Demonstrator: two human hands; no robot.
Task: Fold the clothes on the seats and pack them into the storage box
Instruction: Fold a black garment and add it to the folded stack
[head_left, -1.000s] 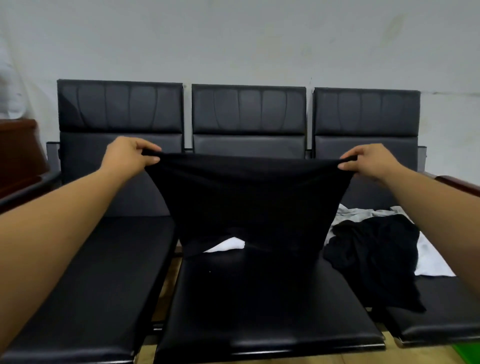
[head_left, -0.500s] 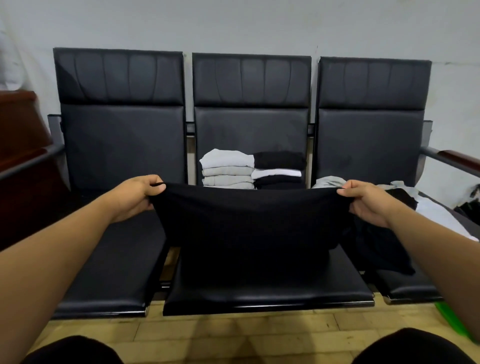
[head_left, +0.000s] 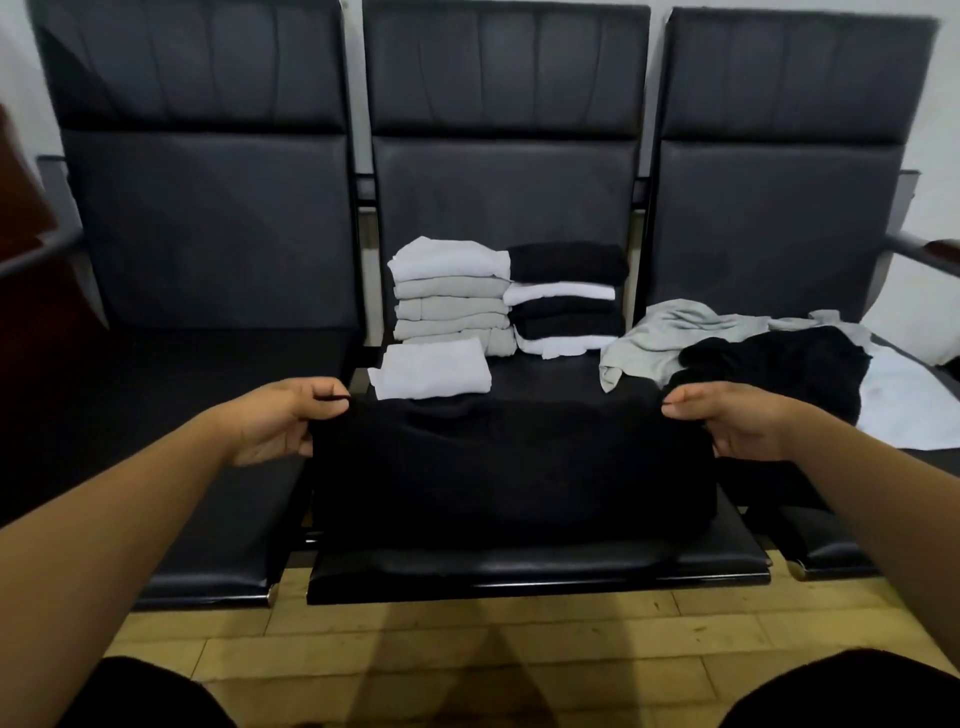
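Black garment (head_left: 511, 467): pinched at its far corners by left hand (head_left: 280, 418) and right hand (head_left: 737, 421), spread flat on middle seat (head_left: 540, 566) for folding, before the folded stacks (head_left: 506, 296).

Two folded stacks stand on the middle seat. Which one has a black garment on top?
The right stack, topped black; the left stack is all pale grey and white.
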